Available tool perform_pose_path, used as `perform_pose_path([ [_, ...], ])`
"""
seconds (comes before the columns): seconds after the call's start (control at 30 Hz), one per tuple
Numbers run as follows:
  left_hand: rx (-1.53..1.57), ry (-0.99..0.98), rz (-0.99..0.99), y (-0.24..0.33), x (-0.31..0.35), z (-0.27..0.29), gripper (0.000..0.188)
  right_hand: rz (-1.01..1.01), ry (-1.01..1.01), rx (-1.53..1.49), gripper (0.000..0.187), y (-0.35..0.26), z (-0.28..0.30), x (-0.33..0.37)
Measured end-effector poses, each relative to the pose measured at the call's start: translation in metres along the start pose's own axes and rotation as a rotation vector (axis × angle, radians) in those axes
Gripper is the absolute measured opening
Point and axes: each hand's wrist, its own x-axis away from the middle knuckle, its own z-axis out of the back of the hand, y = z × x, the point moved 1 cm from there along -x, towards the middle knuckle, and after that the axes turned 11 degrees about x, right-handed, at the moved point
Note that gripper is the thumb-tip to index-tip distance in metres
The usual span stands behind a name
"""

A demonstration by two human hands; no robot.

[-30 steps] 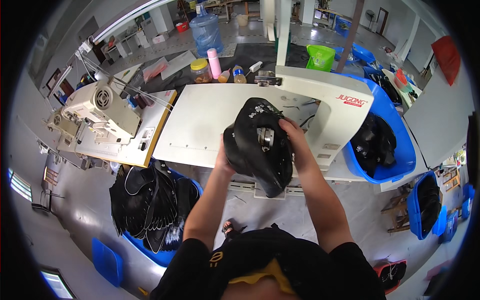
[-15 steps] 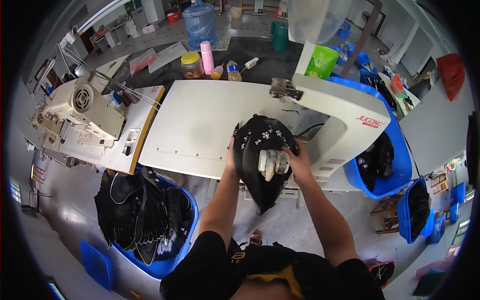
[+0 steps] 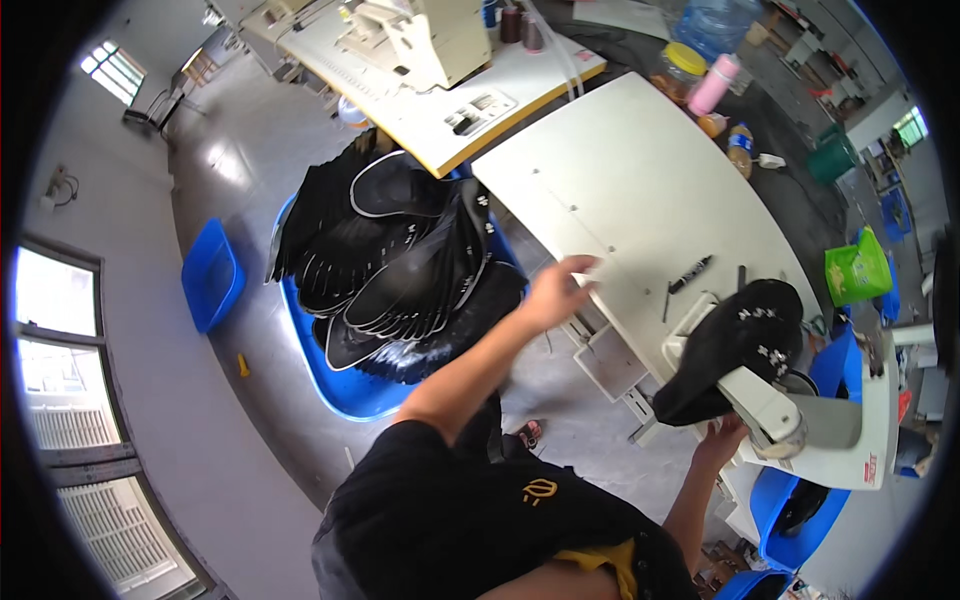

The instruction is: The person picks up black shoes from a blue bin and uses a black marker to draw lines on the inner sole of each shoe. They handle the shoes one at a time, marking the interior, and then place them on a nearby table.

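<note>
A black cap trimmed with small white flowers lies on the sewing table, its pointed end toward me. The rounded white head of a machine stands over its near side. My right hand grips the cap's near edge, its fingers partly hidden by the cap and machine. My left hand is off the cap, over the table's left edge, empty with thumb and fingers apart. Below and left of it, a pile of black caps with white-edged brims fills a blue bin.
A black marker and a thin dark rod lie on the table. Beyond are a pink bottle, a yellow-lidded jar and a green bag. Another sewing machine stands far left; a blue tub is near right.
My view has swung left toward the pile. My left hand has let go of the cap and moved left toward the bin. My right hand stays at the cap by the machine.
</note>
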Motion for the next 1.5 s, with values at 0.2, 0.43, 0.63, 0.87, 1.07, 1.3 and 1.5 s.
perform_pose_path([
  [0.2, -0.473, 0.73, 0.124, -0.036, 0.05, 0.215, 0.028, -0.316, -0.431, 0.798, 0.013, 0.054, -0.045, 0.128],
  [0.43, 0.042, 0.05, 0.649, -0.118, 0.027, 0.219, 0.079, 0.223, -1.006, 0.262, 0.032, 0.04, -0.398, 0.161],
  [0.63, 0.928, 0.1, 0.515, -0.081, 0.045, 0.202, 0.06, -0.005, -0.959, 0.585, 0.081, 0.043, -0.542, 0.144],
  [0.87, 1.504, 0.202, 0.577, -0.014, 0.078, 0.229, 0.104, 0.561, -1.314, 0.425, 0.089, -0.034, -0.472, 0.222],
  [1.07, 1.592, 0.016, -0.011, 0.057, 0.095, 0.226, 0.093, 1.318, -1.448, 0.608, 0.066, -0.158, -0.45, 0.283],
  [1.3, 1.752, 0.25, 0.426, -0.009, 0.153, 0.191, 0.067, 1.563, -1.399, 0.877, 0.041, -0.112, -0.409, 0.264],
  [1.5, 1.823, 0.208, 0.52, -0.061, 0.167, 0.158, 0.083, 0.808, -1.265, 0.862, 0.057, -0.044, -0.363, 0.22],
])
